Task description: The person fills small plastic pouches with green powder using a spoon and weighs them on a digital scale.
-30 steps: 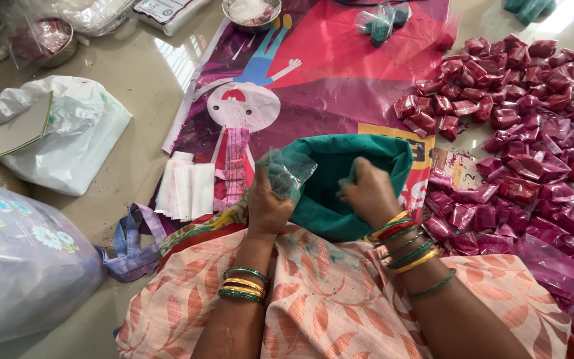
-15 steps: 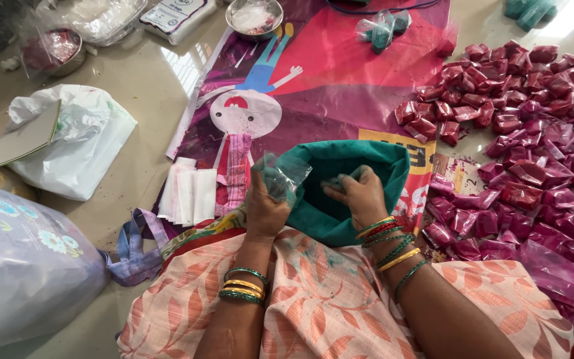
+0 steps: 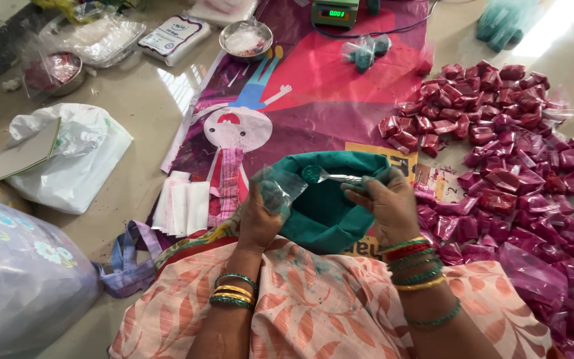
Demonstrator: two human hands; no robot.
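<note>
Holding a small clear pouch (image 3: 279,193) open, the left hand (image 3: 258,223) sits just left of the spoon (image 3: 335,177), gripped by the right hand (image 3: 386,209), pointing leftward over the green powder bag (image 3: 330,206)

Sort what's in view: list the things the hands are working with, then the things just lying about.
In use: left hand holding small clear pouch; right hand holding spoon; green powder bag.

Lying about: red packets, weighing scale, steel bowl, white bag.
</note>
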